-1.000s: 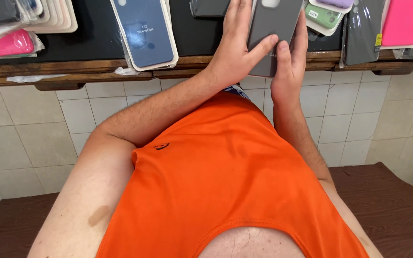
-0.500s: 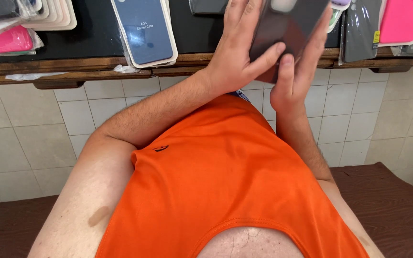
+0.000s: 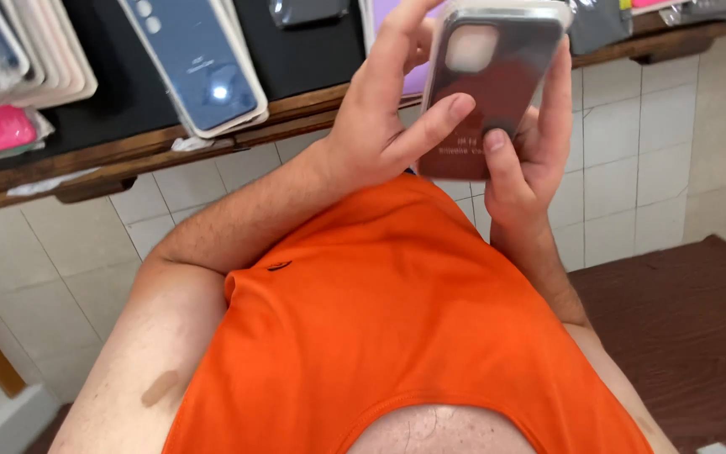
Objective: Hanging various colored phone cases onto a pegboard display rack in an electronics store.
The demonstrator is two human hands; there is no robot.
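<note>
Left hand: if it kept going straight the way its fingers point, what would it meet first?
The left hand already touches the dark phone case that both hands hold, so the case comes first. Past it, probably the right hand behind the case; depth is unclear.

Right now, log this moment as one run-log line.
left hand: fingers across dark phone case | right hand: gripping case from beneath | case: raised before wooden shelf | nearby: blue case

Open room right, before tiled wall (image 3: 649, 160); wooden shelf (image 3: 128, 160), hanging cases (image 3: 203, 63) crowd left.
</note>
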